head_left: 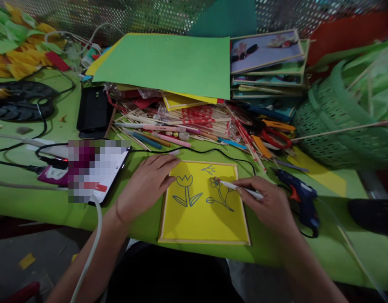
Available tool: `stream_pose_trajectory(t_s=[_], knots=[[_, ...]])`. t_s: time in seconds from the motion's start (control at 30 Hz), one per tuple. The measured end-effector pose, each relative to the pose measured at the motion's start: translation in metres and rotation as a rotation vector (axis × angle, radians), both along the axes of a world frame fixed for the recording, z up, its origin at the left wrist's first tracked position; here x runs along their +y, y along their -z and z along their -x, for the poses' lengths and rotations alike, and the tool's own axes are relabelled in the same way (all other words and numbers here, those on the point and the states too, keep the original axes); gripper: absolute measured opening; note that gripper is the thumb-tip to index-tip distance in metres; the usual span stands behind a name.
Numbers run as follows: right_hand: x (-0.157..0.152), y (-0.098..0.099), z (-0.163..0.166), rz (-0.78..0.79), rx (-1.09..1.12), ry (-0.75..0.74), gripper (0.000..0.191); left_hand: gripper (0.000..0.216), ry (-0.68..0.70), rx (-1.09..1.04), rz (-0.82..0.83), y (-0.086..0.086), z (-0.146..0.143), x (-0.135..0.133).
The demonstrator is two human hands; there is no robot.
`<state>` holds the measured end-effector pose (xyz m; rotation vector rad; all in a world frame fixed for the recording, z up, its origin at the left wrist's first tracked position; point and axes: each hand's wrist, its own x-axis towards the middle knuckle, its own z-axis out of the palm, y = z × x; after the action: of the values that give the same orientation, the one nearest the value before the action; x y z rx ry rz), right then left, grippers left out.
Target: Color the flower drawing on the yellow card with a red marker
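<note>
A yellow sheet (203, 225) with a thin wooden stick frame lies on the green table in front of me. Dark outlines on it show a tulip (185, 190), a flower on a branching stem (223, 198) and a small sprig at the top. My right hand (266, 200) pinches a white pen (244, 189), its tip at the centre of the right flower. My left hand (151, 181) lies flat with fingers stretched out, resting at the sheet's upper left corner and holding nothing.
A blue glue gun (302, 195) lies right of the sheet. Beyond are markers (164, 136), wooden sticks, scissors (275, 136) and green paper (168, 63). Framed pictures (266, 50) are stacked behind, beside a green basket (335, 122). At left are a phone (110, 168), a power strip (51, 173) and cables.
</note>
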<state>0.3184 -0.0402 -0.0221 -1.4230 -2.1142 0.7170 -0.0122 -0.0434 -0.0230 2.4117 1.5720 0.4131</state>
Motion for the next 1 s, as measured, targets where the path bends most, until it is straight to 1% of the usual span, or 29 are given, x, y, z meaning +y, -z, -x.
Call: stream_pose_trajectory(t_s=[0.47,1.0], knots=[[0.0011,0.0025,0.0012,-0.009,-0.01,0.034,0.014,0.039,-0.005,-0.013,0.011,0.0009,0.0002,-0.0002],[0.0023,0.003,0.0038,-0.003,-0.001,0.002,0.017,0.039,-0.006,-0.018,0.004,-0.0006,-0.0005,-0.001]])
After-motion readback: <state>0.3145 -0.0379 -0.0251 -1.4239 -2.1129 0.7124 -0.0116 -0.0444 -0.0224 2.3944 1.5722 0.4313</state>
